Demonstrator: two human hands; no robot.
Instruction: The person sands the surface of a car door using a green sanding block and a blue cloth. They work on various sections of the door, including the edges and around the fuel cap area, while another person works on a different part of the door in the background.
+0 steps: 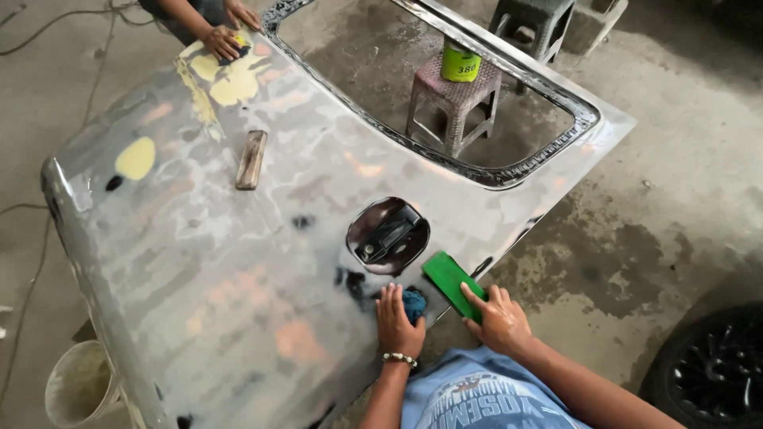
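A large sanded car door panel (pixel 238 262) lies flat, bare grey metal with orange and yellow filler patches. My left hand (pixel 397 322) presses a dark blue rag (pixel 414 303) onto the panel near its front edge, just below the recessed black door handle (pixel 389 234). My right hand (pixel 497 320) grips a green flat sanding block (pixel 450 280) at the panel's edge, beside the left hand. Another person's hands (pixel 222 36) rub a yellow filler patch at the far end of the panel.
A wooden sanding block (pixel 251 159) lies on the panel. Through the window opening stands a pink plastic stool (pixel 453 99) with a green can (pixel 460 62). A white bucket (pixel 79 385) sits at lower left, a black car wheel (pixel 715 369) at lower right. Cables run across the concrete floor.
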